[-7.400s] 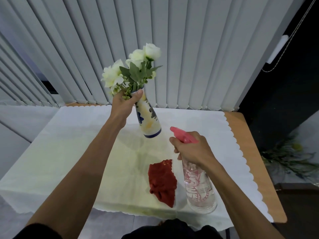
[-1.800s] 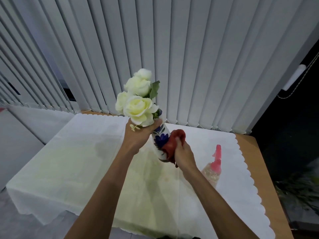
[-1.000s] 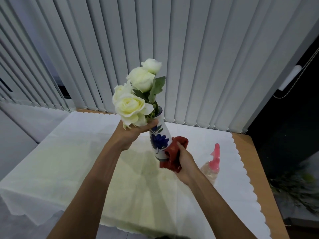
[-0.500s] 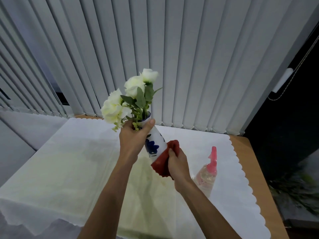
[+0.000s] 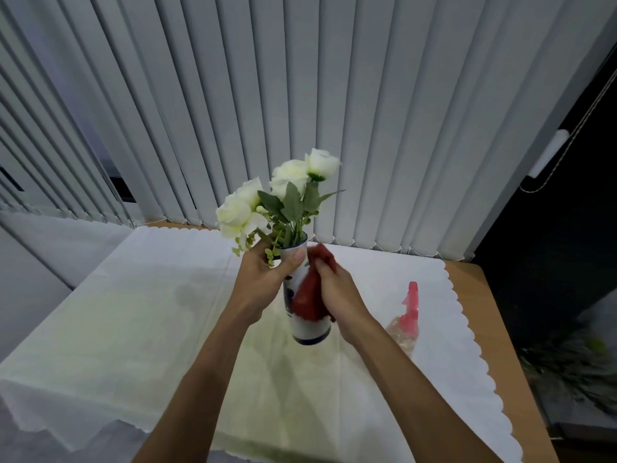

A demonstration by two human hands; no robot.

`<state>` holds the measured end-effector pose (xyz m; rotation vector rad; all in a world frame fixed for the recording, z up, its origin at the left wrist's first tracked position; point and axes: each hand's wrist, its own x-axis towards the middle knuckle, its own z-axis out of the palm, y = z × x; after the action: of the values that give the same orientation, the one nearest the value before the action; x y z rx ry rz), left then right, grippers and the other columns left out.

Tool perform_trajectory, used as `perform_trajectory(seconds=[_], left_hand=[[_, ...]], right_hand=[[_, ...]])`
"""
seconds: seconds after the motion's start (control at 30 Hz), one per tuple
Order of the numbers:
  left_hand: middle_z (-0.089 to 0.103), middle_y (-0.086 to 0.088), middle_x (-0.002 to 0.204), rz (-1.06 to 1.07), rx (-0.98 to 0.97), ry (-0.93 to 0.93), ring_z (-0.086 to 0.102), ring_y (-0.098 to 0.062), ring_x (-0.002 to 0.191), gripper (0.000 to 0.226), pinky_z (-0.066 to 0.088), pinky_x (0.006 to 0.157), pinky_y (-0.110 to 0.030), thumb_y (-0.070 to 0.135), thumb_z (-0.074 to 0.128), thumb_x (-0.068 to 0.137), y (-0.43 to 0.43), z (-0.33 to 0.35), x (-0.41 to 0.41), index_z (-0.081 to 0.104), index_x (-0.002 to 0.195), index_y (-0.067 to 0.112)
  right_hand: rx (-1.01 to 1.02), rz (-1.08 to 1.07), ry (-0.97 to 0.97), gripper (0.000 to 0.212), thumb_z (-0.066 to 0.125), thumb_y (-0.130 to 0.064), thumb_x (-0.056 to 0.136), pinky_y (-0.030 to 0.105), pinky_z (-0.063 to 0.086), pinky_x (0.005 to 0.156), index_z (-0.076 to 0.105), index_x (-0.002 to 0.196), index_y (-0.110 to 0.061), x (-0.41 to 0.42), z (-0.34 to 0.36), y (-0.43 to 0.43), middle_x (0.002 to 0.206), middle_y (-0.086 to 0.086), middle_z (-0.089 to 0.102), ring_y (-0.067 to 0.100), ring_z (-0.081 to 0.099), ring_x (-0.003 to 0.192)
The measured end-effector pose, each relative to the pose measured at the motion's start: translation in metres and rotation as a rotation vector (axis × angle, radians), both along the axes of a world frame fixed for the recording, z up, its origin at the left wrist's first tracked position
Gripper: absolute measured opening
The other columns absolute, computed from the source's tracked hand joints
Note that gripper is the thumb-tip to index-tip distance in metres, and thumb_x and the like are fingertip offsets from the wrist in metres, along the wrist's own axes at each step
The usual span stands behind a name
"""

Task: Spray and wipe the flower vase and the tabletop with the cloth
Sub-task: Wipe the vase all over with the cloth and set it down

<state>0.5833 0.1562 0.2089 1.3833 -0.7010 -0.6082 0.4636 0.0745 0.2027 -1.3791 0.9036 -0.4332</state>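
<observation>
A white vase (image 5: pixel 310 329) with blue painting and a blue base ring holds white roses (image 5: pixel 263 198) with green leaves. My left hand (image 5: pixel 263 282) grips its neck and holds it upright in the air above the table. My right hand (image 5: pixel 337 295) presses a red cloth (image 5: pixel 309 295) against the vase's right side, from the rim down to the middle. A clear spray bottle (image 5: pixel 405 332) with a pink trigger head stands on the white tablecloth (image 5: pixel 140 312) to the right of my right wrist.
The tablecloth has a scalloped edge and covers most of a wooden table (image 5: pixel 490 329), whose bare strip shows on the right. Grey vertical blinds (image 5: pixel 300 95) hang right behind the table. Green foliage (image 5: pixel 567 362) lies on the floor at the right.
My right hand has slid the red cloth up the vase's side toward the rim. The vase has swung from tilted to nearly upright. The spray bottle has stayed put.
</observation>
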Motion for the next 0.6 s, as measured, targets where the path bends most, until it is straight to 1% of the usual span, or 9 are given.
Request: perform_trajectory(seconds=[0.1,0.17,0.2,0.27,0.33,0.4,0.5,0.57,0.6], left_hand=[[0.075,-0.005,0.114,0.025,-0.006,-0.014,0.071,-0.023,0.109,0.04,0.06,0.085,-0.03,0.016,0.082,0.081,-0.001,0.003,-0.002,0.07,0.12,0.012],[0.076,-0.003,0.111,0.029,-0.011,-0.035,0.071,-0.022,0.107,0.036,0.059,0.087,-0.034,0.019,0.084,0.077,-0.002,0.008,0.002,0.072,0.112,0.02],[0.076,-0.001,0.109,0.033,-0.01,-0.042,0.071,-0.023,0.107,0.033,0.059,0.088,-0.037,0.02,0.084,0.077,-0.002,0.01,0.004,0.073,0.108,0.025],[0.077,0.003,0.105,0.033,-0.013,-0.04,0.071,-0.025,0.107,0.027,0.06,0.089,-0.038,0.017,0.08,0.08,-0.001,0.013,0.01,0.072,0.103,0.029],[0.077,0.004,0.105,0.03,-0.021,-0.046,0.071,-0.026,0.108,0.026,0.06,0.09,-0.038,0.022,0.081,0.079,-0.002,0.014,0.013,0.072,0.103,0.028],[0.076,0.006,0.108,0.031,-0.011,-0.126,0.071,-0.022,0.109,0.036,0.059,0.091,-0.036,0.03,0.084,0.075,-0.003,0.015,0.01,0.072,0.109,0.025],[0.076,0.006,0.113,0.057,0.01,-0.249,0.069,-0.014,0.108,0.045,0.056,0.096,-0.038,0.032,0.082,0.078,-0.007,0.016,0.006,0.071,0.119,0.019],[0.075,0.003,0.113,0.076,-0.034,-0.179,0.07,-0.016,0.108,0.049,0.057,0.096,-0.04,0.03,0.083,0.076,-0.009,0.021,0.008,0.07,0.121,0.015],[0.074,0.0,0.114,0.079,-0.051,-0.13,0.069,-0.02,0.11,0.049,0.058,0.095,-0.043,0.027,0.083,0.076,-0.009,0.023,0.01,0.069,0.121,0.014]], right_hand=[[-0.034,-0.03,-0.127,0.027,0.044,-0.043,0.107,0.019,0.05,0.087,0.06,0.128,-0.049,0.008,0.005,0.012,0.109,-0.026,0.067,-0.007,0.062,0.101],[-0.063,-0.076,-0.064,0.03,0.039,-0.047,0.108,0.022,0.05,0.086,0.053,0.134,-0.052,0.005,-0.013,0.02,0.119,-0.021,0.068,0.001,0.065,0.108],[-0.037,-0.082,-0.003,0.029,0.037,-0.048,0.108,0.023,0.05,0.075,0.053,0.132,-0.05,0.001,-0.025,0.021,0.122,-0.013,0.069,0.01,0.067,0.106],[0.055,-0.06,0.12,0.032,0.033,-0.045,0.109,0.02,0.041,0.046,0.056,0.129,-0.037,-0.008,-0.035,0.023,0.117,0.005,0.073,0.023,0.07,0.081],[0.11,-0.046,0.118,0.031,0.034,-0.04,0.109,0.015,0.035,0.037,0.059,0.124,-0.03,-0.008,-0.026,0.02,0.108,0.008,0.073,0.019,0.066,0.064],[0.076,-0.048,0.001,0.025,0.038,-0.04,0.109,0.018,0.045,0.052,0.061,0.118,-0.039,0.001,-0.011,0.017,0.109,-0.005,0.071,0.008,0.066,0.081],[0.01,-0.064,-0.145,0.031,0.043,-0.043,0.107,0.023,0.052,0.083,0.058,0.134,-0.043,0.016,0.002,0.019,0.121,-0.016,0.068,-0.002,0.064,0.103],[-0.034,-0.098,-0.116,0.033,0.038,-0.042,0.109,0.02,0.053,0.08,0.054,0.138,-0.045,0.013,-0.008,0.024,0.118,-0.019,0.068,-0.004,0.064,0.098],[-0.017,-0.114,-0.062,0.032,0.035,-0.041,0.11,0.018,0.05,0.067,0.055,0.135,-0.042,0.009,-0.019,0.023,0.111,-0.015,0.071,-0.001,0.065,0.087]])
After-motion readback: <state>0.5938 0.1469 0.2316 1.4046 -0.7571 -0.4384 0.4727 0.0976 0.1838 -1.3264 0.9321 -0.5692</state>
